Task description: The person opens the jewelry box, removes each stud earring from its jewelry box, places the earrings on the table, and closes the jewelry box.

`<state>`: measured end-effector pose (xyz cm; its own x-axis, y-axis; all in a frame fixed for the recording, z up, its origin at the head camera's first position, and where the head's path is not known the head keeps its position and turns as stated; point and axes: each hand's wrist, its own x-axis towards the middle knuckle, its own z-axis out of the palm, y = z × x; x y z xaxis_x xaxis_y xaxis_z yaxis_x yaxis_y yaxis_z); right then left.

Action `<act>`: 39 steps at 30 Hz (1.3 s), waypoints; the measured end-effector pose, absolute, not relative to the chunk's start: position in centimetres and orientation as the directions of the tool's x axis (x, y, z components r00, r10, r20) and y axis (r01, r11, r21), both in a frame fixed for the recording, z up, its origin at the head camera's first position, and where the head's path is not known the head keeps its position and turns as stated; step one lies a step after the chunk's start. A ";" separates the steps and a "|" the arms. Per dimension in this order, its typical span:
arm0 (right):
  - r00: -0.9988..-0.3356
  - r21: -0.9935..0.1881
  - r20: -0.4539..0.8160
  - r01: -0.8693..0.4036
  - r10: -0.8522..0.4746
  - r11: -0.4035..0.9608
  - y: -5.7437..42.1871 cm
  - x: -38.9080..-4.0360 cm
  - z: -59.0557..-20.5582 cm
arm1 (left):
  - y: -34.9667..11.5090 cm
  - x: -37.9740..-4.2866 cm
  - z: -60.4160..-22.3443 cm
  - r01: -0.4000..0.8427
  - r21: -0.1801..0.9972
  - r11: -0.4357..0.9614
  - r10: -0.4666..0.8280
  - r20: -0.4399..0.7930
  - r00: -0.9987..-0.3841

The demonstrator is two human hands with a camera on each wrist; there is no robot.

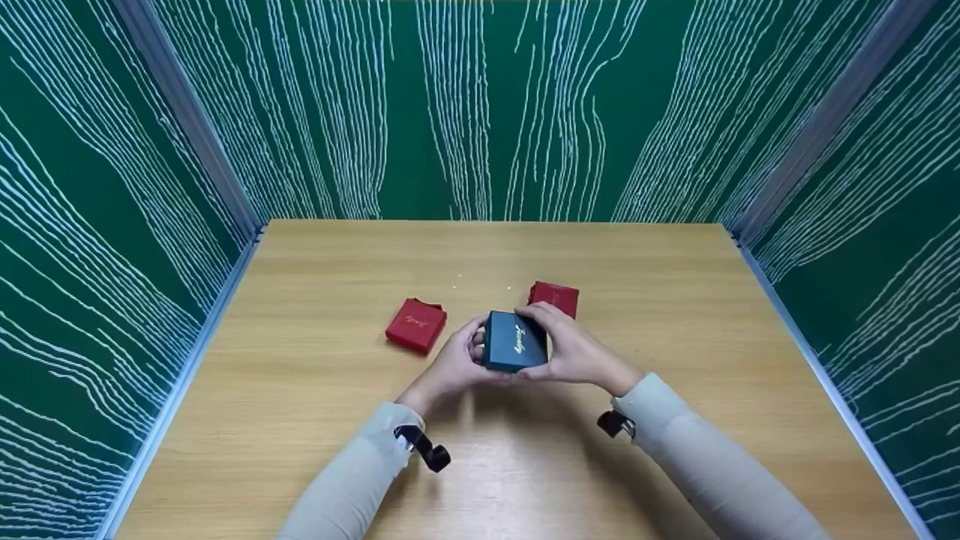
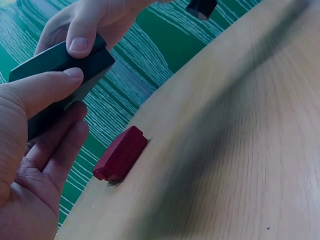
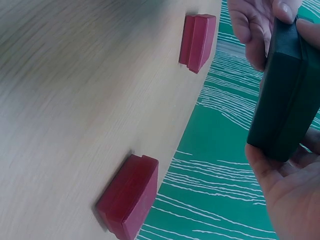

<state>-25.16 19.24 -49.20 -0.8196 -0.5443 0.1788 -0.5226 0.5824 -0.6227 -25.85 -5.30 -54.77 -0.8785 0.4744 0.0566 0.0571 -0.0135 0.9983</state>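
A small dark green box (image 1: 516, 341) with gold script on its lid is held up above the table between both hands. My left hand (image 1: 463, 356) grips its lower part from the left, thumb along the near side and fingers underneath. From the right, my right hand (image 1: 568, 349) holds the lid, thumb at the near edge and fingers at the far edge. In the left wrist view a seam runs along the side of the green box (image 2: 65, 70), between the two thumbs. The lid sits on the base in the right wrist view.
One red box (image 1: 416, 325) with gold script lies on the wooden table (image 1: 315, 450) left of the hands. Another red box (image 1: 559, 297) lies behind the right hand, partly covered by it. Tiny light specks dot the table farther back. Green patterned walls (image 1: 510, 112) enclose the table.
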 end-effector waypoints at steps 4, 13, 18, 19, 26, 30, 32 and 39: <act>-0.806 -0.625 0.218 -0.549 -0.551 0.556 19.3 -25.3 -49.3 | -5.4 -25.8 -54.6 0.080 0.997 0.005 0.482 0.067 -0.874; -0.809 -0.665 0.217 -0.532 -0.546 0.524 19.4 -25.2 -48.7 | -5.4 -25.9 -54.7 0.058 0.998 -0.005 0.491 0.053 -0.869; -0.806 -0.677 0.227 -0.534 -0.547 0.506 19.5 -25.2 -48.4 | -5.3 -25.8 -54.4 0.041 0.998 -0.055 0.500 0.064 -0.864; -0.805 -0.678 0.228 -0.535 -0.548 0.504 19.5 -25.2 -48.4 | -5.3 -25.8 -54.4 0.039 0.997 -0.068 0.504 0.068 -0.861; -0.806 -0.691 0.225 -0.528 -0.547 0.494 19.7 -25.3 -48.2 | -5.3 -25.7 -54.2 0.037 0.996 -0.082 0.499 0.073 -0.863; -0.797 -0.674 0.244 -0.549 -0.552 0.495 19.7 -25.4 -48.1 | -5.1 -25.8 -54.3 0.030 0.995 -0.095 0.496 0.073 -0.865; -0.791 -0.668 0.257 -0.560 -0.555 0.489 19.8 -25.5 -48.1 | -5.0 -25.8 -54.4 0.022 0.994 -0.106 0.495 0.072 -0.866; -0.811 -0.688 0.254 -0.535 -0.527 0.490 20.5 -25.7 -47.7 | -5.1 -26.1 -54.5 0.023 0.996 -0.084 0.479 0.061 -0.876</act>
<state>-25.67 20.53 -47.68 -0.8108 -0.5273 0.2542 -0.5347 0.4903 -0.6883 -26.05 -5.09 -54.49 -0.8756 0.4792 0.0608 0.0230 -0.0844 0.9962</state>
